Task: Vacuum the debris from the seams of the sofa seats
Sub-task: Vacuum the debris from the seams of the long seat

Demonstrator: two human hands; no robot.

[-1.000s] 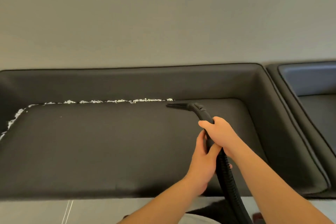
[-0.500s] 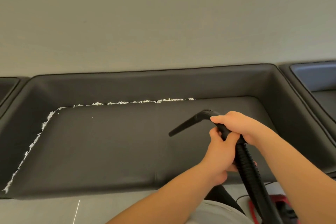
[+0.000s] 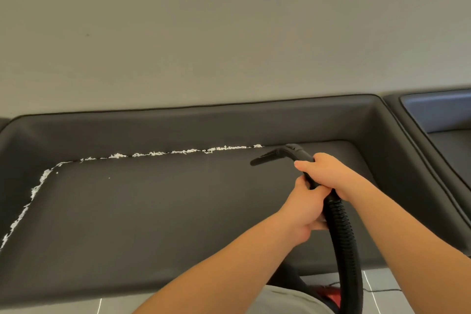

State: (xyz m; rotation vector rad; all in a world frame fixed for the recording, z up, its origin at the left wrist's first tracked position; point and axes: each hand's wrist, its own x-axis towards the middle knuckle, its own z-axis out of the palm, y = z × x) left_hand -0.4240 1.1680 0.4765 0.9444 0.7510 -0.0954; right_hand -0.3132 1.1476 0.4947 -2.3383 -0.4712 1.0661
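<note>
Both hands, right hand (image 3: 328, 176) above left hand (image 3: 304, 208), grasp the vacuum wand (image 3: 304, 160), whose nozzle (image 3: 265, 159) has swung back up beside the debris (image 3: 178, 152) in the rear seam, so suction can resume leftward.

Dark charcoal grey across the sofa seat (image 3: 158, 224) and its padded walls, black piping on the edges. White, shredded-looking debris (image 3: 178, 152) in a thin line along the back seam and down the left seam. Matte black on the vacuum nozzle (image 3: 270, 158); ribbed black on the hose (image 3: 344, 245). Plain beige-grey over the wall (image 3: 229, 28), upper frame. Bluish-grey on the neighbouring seat (image 3: 438, 112), right edge. Pale grey tiles on the floor (image 3: 382, 285), a patch of red at bottom right.
</note>
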